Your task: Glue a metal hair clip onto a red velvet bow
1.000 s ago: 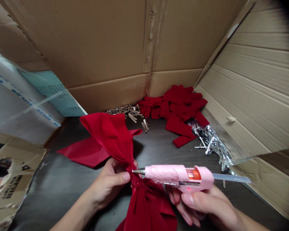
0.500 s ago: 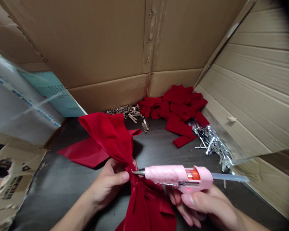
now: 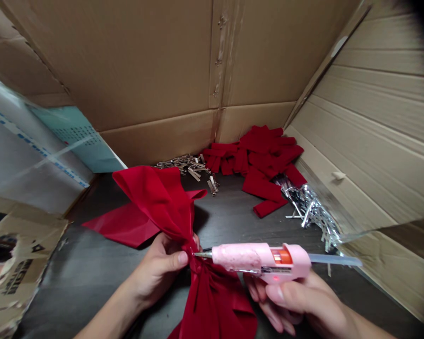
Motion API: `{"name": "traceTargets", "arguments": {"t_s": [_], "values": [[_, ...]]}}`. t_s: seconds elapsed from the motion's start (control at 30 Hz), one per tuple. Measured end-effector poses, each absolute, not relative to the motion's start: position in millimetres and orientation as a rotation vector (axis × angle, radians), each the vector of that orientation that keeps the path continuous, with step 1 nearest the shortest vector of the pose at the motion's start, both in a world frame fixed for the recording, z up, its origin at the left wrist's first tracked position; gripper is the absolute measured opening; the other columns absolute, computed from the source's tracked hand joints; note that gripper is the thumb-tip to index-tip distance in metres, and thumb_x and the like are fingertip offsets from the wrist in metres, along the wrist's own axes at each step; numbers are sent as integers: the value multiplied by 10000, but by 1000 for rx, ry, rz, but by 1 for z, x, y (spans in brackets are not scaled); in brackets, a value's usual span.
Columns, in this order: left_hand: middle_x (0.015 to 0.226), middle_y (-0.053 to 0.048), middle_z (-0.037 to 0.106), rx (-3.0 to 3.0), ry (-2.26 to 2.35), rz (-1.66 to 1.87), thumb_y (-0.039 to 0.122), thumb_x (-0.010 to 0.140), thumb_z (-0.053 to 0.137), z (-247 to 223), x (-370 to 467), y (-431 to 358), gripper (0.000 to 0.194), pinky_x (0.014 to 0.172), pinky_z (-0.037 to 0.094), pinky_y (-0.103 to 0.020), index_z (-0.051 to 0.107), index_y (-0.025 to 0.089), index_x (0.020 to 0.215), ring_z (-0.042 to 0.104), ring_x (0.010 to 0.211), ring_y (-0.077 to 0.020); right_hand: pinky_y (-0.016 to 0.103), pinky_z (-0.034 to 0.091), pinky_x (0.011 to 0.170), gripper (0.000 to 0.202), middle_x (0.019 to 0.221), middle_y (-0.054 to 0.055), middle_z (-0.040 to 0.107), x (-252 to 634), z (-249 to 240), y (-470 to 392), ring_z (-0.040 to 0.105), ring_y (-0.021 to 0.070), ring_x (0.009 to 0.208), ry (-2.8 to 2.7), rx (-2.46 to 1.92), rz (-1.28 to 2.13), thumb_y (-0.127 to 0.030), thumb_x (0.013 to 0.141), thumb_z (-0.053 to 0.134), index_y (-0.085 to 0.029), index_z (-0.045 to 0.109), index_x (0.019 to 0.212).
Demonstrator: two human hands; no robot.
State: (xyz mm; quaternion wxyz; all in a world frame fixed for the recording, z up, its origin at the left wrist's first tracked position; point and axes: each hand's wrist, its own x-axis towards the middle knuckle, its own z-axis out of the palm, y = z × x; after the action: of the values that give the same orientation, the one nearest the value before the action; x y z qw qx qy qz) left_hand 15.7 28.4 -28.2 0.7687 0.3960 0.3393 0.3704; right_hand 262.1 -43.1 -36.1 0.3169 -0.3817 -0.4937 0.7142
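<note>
A large red fabric bow (image 3: 162, 202) lies across the near middle, gathered at its centre. My left hand (image 3: 162, 261) pinches that gathered centre, thumb on top and the other fingers partly hidden behind the cloth. In my right hand (image 3: 289, 301) is a pink glue gun (image 3: 257, 258), held from below by its handle. Its metal nozzle points left and touches or nearly touches the bow's centre, close to my left thumb. A clear glue stick (image 3: 335, 259) sticks out of the gun's rear.
Cardboard walls (image 3: 155, 61) stand behind and to the right. Along the back of the dark table (image 3: 226, 216) lie metal clips (image 3: 194, 167), red fabric pieces (image 3: 265, 150) and silver twist ties (image 3: 311, 207). A torn cardboard box (image 3: 24, 263) is at left.
The bow, both hands and the glue gun appear very slightly further left. Both grips are the same.
</note>
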Motion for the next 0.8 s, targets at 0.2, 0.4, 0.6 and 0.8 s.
{"name": "traceTargets", "arguments": {"t_s": [0.2,0.4,0.6,0.8], "values": [[770,-39,619,848,762,814,338,572,864,-30,14,29,390,661,438,-234,693,132,855,554,696,-142,193,235,401,495,524,16,529,261,-38,-43,404,70,422,-1274,-1014,1884,-589,795,552,-98,608,770],[771,-39,617,842,756,827,331,577,863,-31,14,29,383,658,438,-231,697,135,860,552,697,-141,192,243,402,481,527,8,534,262,-39,-43,402,70,415,-1261,-1013,1900,-589,784,557,-110,599,794],[774,-46,613,846,766,818,345,577,859,-30,14,29,389,681,443,-250,694,131,857,561,715,-159,192,247,407,461,528,11,537,262,-38,-43,404,70,418,-1265,-1024,1903,-573,785,560,-113,588,770],[768,-37,608,859,751,824,342,587,851,-30,14,29,376,675,435,-245,686,134,853,549,709,-151,186,247,409,467,528,6,525,262,-37,-42,397,67,423,-1273,-1021,1909,-571,786,557,-106,596,801]]}}
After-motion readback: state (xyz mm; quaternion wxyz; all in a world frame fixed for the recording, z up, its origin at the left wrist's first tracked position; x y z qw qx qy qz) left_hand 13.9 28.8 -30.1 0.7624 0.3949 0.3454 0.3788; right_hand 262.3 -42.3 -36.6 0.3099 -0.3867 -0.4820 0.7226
